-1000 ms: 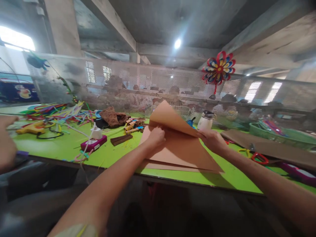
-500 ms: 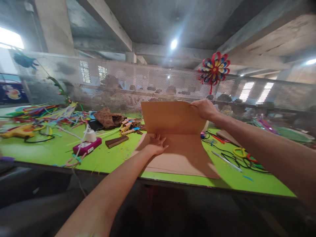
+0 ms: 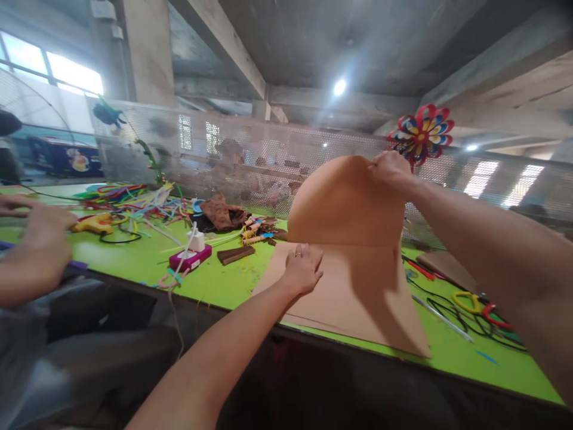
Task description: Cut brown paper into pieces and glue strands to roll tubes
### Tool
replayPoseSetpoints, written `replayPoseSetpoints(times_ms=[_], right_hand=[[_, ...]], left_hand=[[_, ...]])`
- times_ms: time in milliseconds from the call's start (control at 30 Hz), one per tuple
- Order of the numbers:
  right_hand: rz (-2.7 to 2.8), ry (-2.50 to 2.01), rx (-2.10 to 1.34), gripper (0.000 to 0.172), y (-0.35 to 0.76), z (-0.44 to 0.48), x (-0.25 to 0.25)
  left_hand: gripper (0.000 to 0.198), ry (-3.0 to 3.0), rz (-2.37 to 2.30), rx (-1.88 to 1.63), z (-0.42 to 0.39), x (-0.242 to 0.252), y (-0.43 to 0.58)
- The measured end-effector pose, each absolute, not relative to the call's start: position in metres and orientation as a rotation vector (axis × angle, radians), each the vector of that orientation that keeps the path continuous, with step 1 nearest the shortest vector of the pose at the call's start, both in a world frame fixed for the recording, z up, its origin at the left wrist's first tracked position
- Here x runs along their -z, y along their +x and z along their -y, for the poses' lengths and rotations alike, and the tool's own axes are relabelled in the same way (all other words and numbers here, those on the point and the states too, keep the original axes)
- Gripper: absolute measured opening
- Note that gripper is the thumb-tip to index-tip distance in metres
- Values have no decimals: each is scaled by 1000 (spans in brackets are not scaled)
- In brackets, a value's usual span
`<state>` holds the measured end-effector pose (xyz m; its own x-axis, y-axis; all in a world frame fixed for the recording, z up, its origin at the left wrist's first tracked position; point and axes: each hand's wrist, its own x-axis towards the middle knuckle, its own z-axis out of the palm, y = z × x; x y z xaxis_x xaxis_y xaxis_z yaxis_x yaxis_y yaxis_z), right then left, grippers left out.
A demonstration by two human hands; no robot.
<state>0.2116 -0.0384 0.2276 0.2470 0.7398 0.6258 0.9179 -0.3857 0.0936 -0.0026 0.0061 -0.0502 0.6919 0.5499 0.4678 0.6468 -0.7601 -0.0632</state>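
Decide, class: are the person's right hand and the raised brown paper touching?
Touching. The head view shows the right hand pinching the raised brown paper at its upper edge, with no gap between them.

Hazy glare around the ceiling lamp [image 3: 340, 88]

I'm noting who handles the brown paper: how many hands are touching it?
2. The left hand rests on the flat part of the brown paper; the right hand grips its raised edge, which could hide others.
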Motion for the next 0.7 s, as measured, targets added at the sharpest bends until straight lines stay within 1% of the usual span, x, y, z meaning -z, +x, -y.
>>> replayPoseSetpoints(times_ms=[200, 400, 567, 633, 700], right_hand=[[1446, -2157, 847, 48, 205, 37, -245], [1288, -2158, 864, 44, 206, 46, -261], [1207, -2084, 983, 39, 203, 63, -289], [1270, -2023, 1063, 39, 198, 73, -300], [1447, -1923, 1149, 43, 190, 89, -302]], left_hand=[[58, -2628, 963, 685, -1, 52, -2], [58, -2592, 955, 664, 7, 48, -7], [52, -2631, 990, 585, 10, 48, -9], [47, -2665, 1045, 533, 8, 49, -8], [43, -2693, 1083, 501, 5, 51, -6]])
